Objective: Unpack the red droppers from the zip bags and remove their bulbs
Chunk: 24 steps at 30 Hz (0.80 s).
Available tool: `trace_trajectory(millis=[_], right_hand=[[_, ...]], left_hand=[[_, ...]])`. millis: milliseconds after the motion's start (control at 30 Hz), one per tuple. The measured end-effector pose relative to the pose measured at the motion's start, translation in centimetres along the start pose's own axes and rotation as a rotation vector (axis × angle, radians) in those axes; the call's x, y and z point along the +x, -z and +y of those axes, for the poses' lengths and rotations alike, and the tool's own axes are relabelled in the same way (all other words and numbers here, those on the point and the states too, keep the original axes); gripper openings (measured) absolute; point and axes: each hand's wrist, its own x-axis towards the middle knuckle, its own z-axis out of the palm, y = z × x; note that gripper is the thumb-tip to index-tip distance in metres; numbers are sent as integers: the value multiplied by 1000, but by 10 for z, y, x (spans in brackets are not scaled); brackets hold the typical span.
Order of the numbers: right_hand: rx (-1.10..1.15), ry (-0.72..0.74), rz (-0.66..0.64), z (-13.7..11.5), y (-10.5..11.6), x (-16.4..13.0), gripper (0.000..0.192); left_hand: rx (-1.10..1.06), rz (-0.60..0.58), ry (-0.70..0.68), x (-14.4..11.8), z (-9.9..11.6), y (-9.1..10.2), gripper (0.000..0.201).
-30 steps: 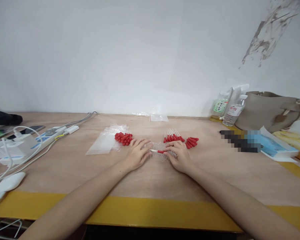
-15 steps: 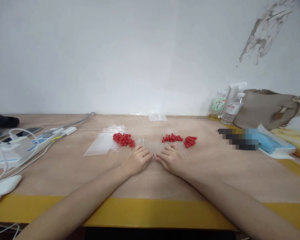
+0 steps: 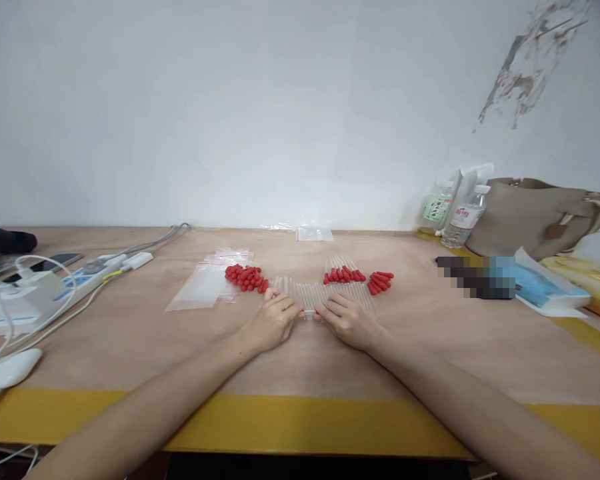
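Low over the middle of the table, my left hand (image 3: 276, 317) is closed, fingertips pinched on one end of a short clear tube (image 3: 309, 313). The tube's other end sits in the closed fingertips of my right hand (image 3: 347, 316); fingers partly hide both ends. Just beyond lies a row of thin clear tubes (image 3: 307, 292), side by side. Loose red rubber bulbs (image 3: 246, 277) are heaped beyond my left hand. Past my right hand are clear tubes with red bulbs on their near ends (image 3: 345, 275), and several more red-bulbed pieces (image 3: 381, 282) fan out beside them.
Clear plastic bags (image 3: 200, 285) lie left of the heap, another bag (image 3: 315, 234) by the wall. A power strip (image 3: 87, 280) with cables is on the left. Bottles (image 3: 464, 217), a grey handbag (image 3: 525, 213) and a blue pack (image 3: 550, 287) stand on the right.
My hands have drawn slightly apart, and more of the clear tube shows between them. The red spot at my right fingertips no longer shows. The rest lies as before.
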Motion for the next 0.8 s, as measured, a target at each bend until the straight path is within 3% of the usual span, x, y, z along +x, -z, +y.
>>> trace_trajectory(millis=[133, 200, 333, 400, 500, 667, 800], right_hand=[[-6, 23, 12, 5, 4, -2, 25], [-17, -43, 22, 12, 8, -7, 23], [-1, -441, 150, 41, 18, -17, 21], [107, -639, 225, 57, 23, -21, 25], [191, -854, 245, 81, 27, -28, 31], [260, -1207, 225, 114, 21, -49, 33], [364, -1316, 314, 130, 17, -64, 30]], left_hand=[[17, 17, -16, 0, -4, 1, 32], [9, 17, 14, -3, -11, 2, 31], [-38, 83, 266, -7, -32, 6, 27], [-69, 102, 325, -6, -40, 5, 27], [-85, 140, 292, 0, -44, -4, 32], [-55, 231, 233, 8, -42, -20, 23], [-55, 213, 172, 9, -41, -26, 17]])
